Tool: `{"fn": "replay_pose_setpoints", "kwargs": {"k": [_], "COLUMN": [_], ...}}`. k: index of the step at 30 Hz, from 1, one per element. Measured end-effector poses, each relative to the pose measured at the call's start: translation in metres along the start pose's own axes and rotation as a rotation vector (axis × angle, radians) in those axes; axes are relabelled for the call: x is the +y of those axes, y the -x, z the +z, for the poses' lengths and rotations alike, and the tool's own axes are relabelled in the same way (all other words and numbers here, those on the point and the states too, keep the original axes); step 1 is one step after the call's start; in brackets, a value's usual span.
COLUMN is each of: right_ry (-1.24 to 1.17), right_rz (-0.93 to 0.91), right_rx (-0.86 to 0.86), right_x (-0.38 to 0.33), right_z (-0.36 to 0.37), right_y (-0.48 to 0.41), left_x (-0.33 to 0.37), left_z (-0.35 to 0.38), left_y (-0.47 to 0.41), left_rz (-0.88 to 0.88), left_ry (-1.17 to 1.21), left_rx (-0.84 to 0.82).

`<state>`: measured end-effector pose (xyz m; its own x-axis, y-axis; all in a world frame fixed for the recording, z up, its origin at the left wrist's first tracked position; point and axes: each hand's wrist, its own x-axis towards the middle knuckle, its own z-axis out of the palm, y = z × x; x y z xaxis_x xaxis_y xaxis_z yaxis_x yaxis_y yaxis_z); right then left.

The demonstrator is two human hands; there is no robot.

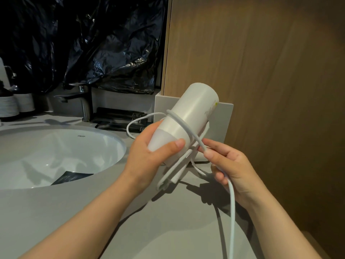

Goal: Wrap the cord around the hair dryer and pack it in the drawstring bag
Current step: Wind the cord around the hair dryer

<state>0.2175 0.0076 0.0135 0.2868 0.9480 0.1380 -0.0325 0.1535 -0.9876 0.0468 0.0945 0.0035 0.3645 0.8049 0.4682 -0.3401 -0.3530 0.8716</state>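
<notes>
- A person's left hand holds a white hair dryer in the air just right of the sink. It is above the grey table, with the barrel tilted up and away from the sink.
- The dryer is a smooth, matte white cylinder with a paler, frosted, tapered end. Small print and a yellow-green mark show near its far rim.
- The left fingers are curled round the tapered end, with the thumb lying across it.
- The white cord makes 1 slanting turn round the barrel, then crosses to the right hand, farther right of the sink.
- The right thumb and forefinger pinch the cord. The rest of it runs through the curled fingers and drops out of the bottom of the frame.
- A thinner loop of cord stands out from the barrel on the sink side.
- Flat white strips hang below the barrel; what they are cannot be told.
- Behind the sink stand a chrome faucet, dark packets and crumpled black plastic sheeting.
- A dark sachet lies inside the sink.
- A wood panel rises well right of the sink, beyond both hands.
</notes>
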Motion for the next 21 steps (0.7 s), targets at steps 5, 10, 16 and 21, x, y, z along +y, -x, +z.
{"fn": "replay_pose_setpoints", "kwargs": {"k": [5, 10, 16, 21], "right_ry": [-0.111, -0.065, 0.012, 0.000], "right_rz": [0.094, -0.018, -0.064, -0.048], "right_rx": [-0.184, -0.081, 0.117, 0.116], "right_x": [-0.001, -0.004, -0.002, 0.000], "right_z": [-0.004, 0.001, 0.004, 0.006], "right_y": [0.005, 0.005, 0.004, 0.003], "left_x": [0.000, 0.002, -0.001, 0.002], "left_z": [-0.003, -0.001, -0.005, 0.000], "left_y": [-0.001, -0.004, -0.006, 0.001], "left_rz": [-0.040, -0.063, -0.062, 0.128], "left_ry": [0.140, 0.246, -0.027, -0.280], "left_rx": [0.003, -0.055, -0.015, 0.052]}}
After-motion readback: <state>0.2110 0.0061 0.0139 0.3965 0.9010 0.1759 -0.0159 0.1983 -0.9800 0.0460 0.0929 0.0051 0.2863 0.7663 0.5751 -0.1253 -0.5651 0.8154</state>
